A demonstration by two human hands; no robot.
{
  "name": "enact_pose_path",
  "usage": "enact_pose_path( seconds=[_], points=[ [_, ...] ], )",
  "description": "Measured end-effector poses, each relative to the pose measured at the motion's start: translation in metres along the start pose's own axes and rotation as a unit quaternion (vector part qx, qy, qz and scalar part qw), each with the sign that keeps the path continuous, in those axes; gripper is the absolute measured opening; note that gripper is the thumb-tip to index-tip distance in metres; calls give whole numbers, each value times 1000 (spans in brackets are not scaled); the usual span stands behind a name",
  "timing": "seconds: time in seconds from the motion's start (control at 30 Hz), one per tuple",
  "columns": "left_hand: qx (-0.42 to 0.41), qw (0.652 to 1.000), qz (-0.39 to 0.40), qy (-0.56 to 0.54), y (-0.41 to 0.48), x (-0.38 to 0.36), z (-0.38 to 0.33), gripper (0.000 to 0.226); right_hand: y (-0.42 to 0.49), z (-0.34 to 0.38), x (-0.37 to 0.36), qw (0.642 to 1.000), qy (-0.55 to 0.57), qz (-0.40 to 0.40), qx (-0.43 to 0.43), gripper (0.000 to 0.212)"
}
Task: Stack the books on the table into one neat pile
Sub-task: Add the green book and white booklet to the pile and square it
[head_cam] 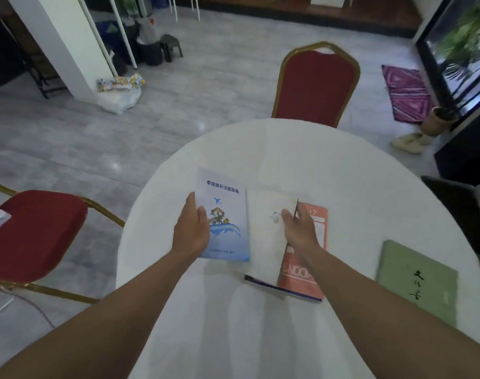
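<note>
My left hand (191,231) grips a pale blue booklet (226,214) with a plane and whale picture by its left edge, held just above the round white table (329,165). My right hand (299,228) holds a white book (266,233) by its right edge; that book is lifted over an orange book (301,274). A dark-edged book (260,283) shows beneath the orange one. A green book (416,280) lies flat on the table to the right, apart from the others.
A red chair with a gold frame (315,83) stands at the table's far side. Another red chair (33,236) sits at the left. A dark object (457,212) is beside the table's right edge. Grey floor surrounds the table.
</note>
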State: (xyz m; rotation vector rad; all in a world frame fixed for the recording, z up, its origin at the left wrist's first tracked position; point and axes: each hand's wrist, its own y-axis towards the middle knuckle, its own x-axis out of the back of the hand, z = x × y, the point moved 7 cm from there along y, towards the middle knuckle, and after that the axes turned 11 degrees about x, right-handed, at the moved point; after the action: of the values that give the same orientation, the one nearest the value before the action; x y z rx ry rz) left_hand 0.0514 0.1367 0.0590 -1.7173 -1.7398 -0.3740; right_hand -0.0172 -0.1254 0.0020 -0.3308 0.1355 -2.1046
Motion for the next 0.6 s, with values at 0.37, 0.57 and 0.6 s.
enact_pose_path(
  seconds=[0.37,0.57,0.6],
  points=[
    [-123,985,122,23,-73,-125,-78,26,-40,-37,267,972,-58,-228,-4,54],
    [-127,980,150,43,-88,-188,-93,39,-69,-84,356,945,-79,-310,-64,53],
    [-127,979,153,45,-88,-196,-93,39,-70,-90,363,942,-81,-317,-71,53]
  ],
)
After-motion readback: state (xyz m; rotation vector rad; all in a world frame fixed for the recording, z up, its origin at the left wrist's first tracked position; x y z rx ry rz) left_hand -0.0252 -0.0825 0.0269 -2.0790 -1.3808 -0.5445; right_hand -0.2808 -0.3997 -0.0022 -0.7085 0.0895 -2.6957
